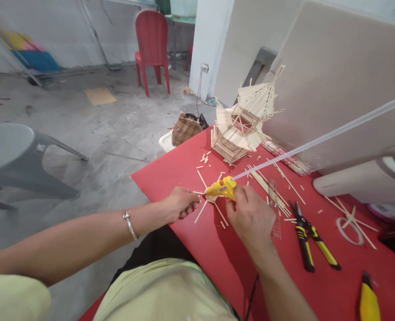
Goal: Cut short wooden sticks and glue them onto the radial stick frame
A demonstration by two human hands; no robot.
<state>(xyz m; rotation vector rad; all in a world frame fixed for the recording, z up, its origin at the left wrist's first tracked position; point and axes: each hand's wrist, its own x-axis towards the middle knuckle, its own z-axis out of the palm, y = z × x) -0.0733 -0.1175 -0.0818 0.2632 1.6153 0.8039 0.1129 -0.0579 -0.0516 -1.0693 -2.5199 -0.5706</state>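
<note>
My right hand (250, 216) is wrapped round a yellow hot glue gun (224, 188). A long translucent glue stick (317, 139) runs out of its back end. The nozzle sits over the middle of a small star-shaped frame of thin wooden sticks (202, 211), whose spokes reach outward over the red tabletop (190, 171). To the left of it, my left hand (180, 204) is closed in a pinch on a thin wooden stick (197, 192) near the hub. Whether that stick is one of the spokes I cannot tell, and the gun covers part of the hub.
A tiered stick model (239, 125) stands at the table's back corner. Loose sticks (267, 187), a clear ruler (273, 209), yellow-black cutters (312, 236) and a tape ring (350, 231) lie to the right, near a large roll (360, 176). A grey stool (20, 151) stands left.
</note>
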